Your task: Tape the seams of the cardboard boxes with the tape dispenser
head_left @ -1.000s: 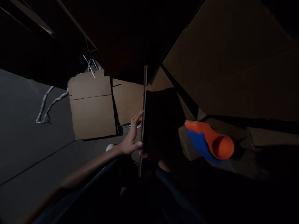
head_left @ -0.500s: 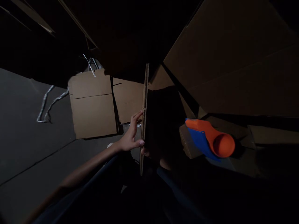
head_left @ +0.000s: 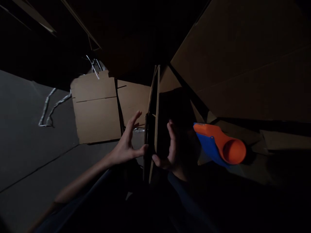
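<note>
A folded cardboard sheet stands on edge in the middle of the head view, its two layers parted by a dark gap. On its left side is my left hand, open, with the fingers spread and the thumb at the near layer's lower edge. Opposite, my right hand is open too, its fingers raised away from the cardboard and its thumb tip by the right layer. Whether either thumb touches the cardboard is hard to tell in the dim light.
Flat cardboard pieces lie on the grey floor at left, beside crumpled silvery strips. An orange and blue tape dispenser-like tool lies at right. A large cardboard panel slants at the upper right.
Both hands have come off the cardboard's faces, the right one moving out into view on the right. The two layers, pressed together before, have spread apart.
</note>
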Demonstrator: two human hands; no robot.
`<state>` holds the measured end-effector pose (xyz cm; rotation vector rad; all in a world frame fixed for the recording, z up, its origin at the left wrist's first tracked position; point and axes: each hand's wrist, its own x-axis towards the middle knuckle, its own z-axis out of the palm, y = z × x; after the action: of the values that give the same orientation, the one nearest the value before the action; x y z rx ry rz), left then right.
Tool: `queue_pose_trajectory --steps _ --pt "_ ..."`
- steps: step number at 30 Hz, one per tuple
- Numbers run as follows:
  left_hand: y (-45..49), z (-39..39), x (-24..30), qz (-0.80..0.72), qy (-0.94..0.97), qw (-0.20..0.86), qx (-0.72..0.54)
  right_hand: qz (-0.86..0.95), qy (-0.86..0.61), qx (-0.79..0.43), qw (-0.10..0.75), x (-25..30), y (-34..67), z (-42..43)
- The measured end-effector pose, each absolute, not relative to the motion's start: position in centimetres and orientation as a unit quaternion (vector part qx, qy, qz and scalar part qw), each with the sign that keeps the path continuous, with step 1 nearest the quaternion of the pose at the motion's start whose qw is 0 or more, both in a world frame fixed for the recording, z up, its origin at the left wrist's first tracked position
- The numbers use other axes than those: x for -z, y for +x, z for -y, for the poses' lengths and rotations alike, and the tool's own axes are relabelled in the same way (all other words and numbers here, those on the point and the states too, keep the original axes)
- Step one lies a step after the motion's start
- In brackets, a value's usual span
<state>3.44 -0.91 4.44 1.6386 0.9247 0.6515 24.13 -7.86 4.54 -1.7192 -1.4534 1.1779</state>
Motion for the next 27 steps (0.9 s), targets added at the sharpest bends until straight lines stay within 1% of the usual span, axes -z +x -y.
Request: queue_pose_trajectory --steps 3,4,6,8,11,13,16,18,22,27 --pt "2.7 0.3 -6.1 -0.392 0.736 0.466 -0.296 0.694 -0.571 -0.190 0.396 -4.0 24.5 8.1" --pt "2.3 0.1 -6.5 -0.394 0.746 0.447 -0.298 0.712 -0.553 -0.133 0.413 -3.9 24.7 8.1" --pt "1.6 -0.1 -6.7 -0.404 0.750 0.432 -0.297 0.708 -0.553 -0.092 0.429 -4.0 25.3 8.1" --pt "1.1 0.0 -6.7 -0.419 0.737 0.441 -0.295 0.697 -0.565 -0.072 0.437 -4.5 26.0 8.1" --pt "1.2 0.5 -6.3 -0.440 0.715 0.449 -0.305 0.715 -0.568 -0.056 0.404 -5.6 26.9 8.4" --pt "1.7 0.8 -6.1 -0.451 0.715 0.435 -0.312 0.733 -0.559 -0.047 0.383 -6.1 27.2 8.7" --pt "2.3 0.9 -5.9 -0.458 0.737 0.401 -0.293 0.739 -0.559 -0.026 0.376 -6.4 27.5 9.1" --pt "2.4 0.7 -5.8 -0.456 0.770 0.352 -0.275 0.746 -0.560 -0.031 0.360 -6.5 27.6 9.2" --pt "2.3 0.3 -5.6 -0.442 0.832 0.214 -0.255 0.758 -0.552 -0.080 0.339 -6.7 27.8 9.1" --pt "2.2 0.4 -5.8 -0.432 0.840 0.123 -0.303 0.739 -0.574 -0.063 0.347 -7.1 28.7 9.0"
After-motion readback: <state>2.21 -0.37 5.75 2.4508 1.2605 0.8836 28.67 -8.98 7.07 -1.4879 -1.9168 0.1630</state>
